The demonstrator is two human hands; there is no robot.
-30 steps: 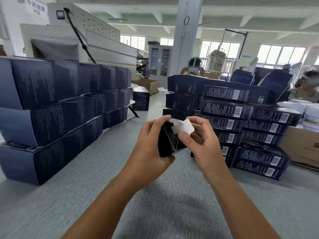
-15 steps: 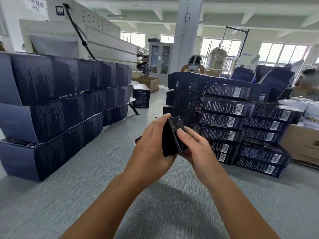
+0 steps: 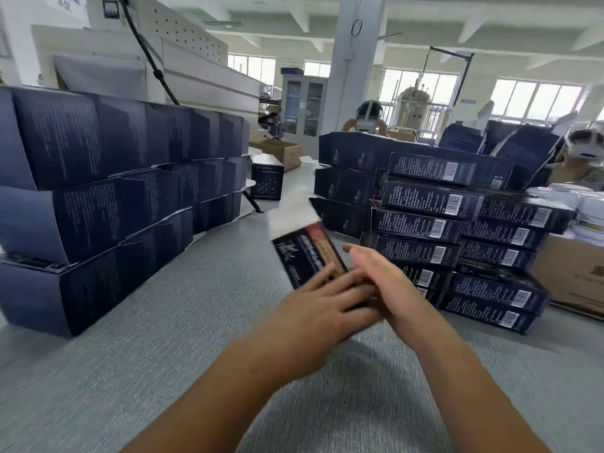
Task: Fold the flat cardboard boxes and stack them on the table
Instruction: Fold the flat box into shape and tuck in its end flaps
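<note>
I hold one dark blue cardboard box (image 3: 305, 253) above the grey table (image 3: 163, 338), tilted with its far end up and to the left; a white flap shows at that far end. My left hand (image 3: 322, 305) lies over its near end with fingers spread along it. My right hand (image 3: 389, 289) grips the same end from the right side. The image is blurred around both hands. To the right stands a pile of folded dark boxes with barcodes (image 3: 457, 230). On the left a long stack of dark blue boxes (image 3: 108, 197) rises three layers high.
A single small dark box (image 3: 266, 181) stands at the far middle of the table. Brown cartons (image 3: 575, 273) sit at the right edge and another brown carton (image 3: 282, 153) lies farther back. People with headsets sit behind the right pile. A white pillar rises behind.
The box was held on end between both hands with a white flap being tucked in. Now it is turned lengthwise, its printed face up, with both hands at its near end.
</note>
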